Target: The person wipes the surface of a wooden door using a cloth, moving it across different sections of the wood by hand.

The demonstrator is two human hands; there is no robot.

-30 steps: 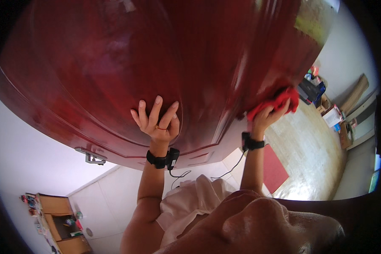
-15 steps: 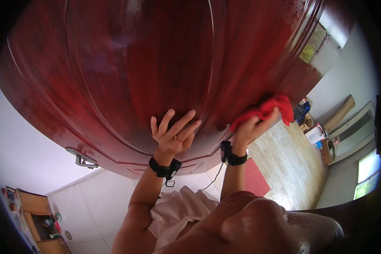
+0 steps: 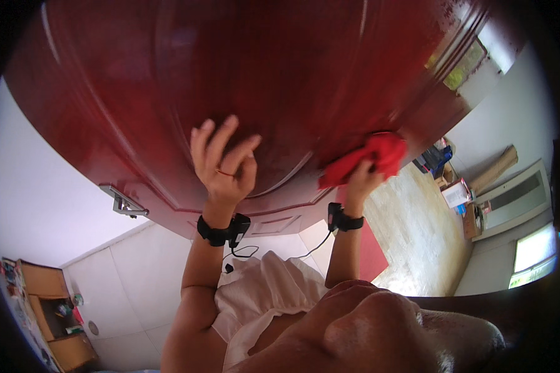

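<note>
A dark red, glossy wooden door (image 3: 267, 74) with curved moulded panels fills the upper half of the head view. My left hand (image 3: 224, 165) is raised at its middle, fingers spread and slightly bent, holding nothing; whether the fingertips touch the wood I cannot tell. A ring shows on one finger. To the right, my right hand (image 3: 362, 181) grips a bright red cloth (image 3: 382, 152) against the door near its right edge. The cloth is bunched, and part of it spreads left of the fingers. Each wrist wears a black strap with a small box and a cable.
A metal door handle (image 3: 124, 202) juts out at the door's left edge. Beyond the right edge are a wood-look floor (image 3: 404, 230), boxes (image 3: 457, 194), a dark bag (image 3: 434, 158) and a long board (image 3: 494, 171). An open wooden shelf (image 3: 50, 304) stands at lower left.
My left hand has moved up and left across the door, its fingers spreading wider. My right hand has shifted slightly left with the red cloth. The whole view has turned a little.
</note>
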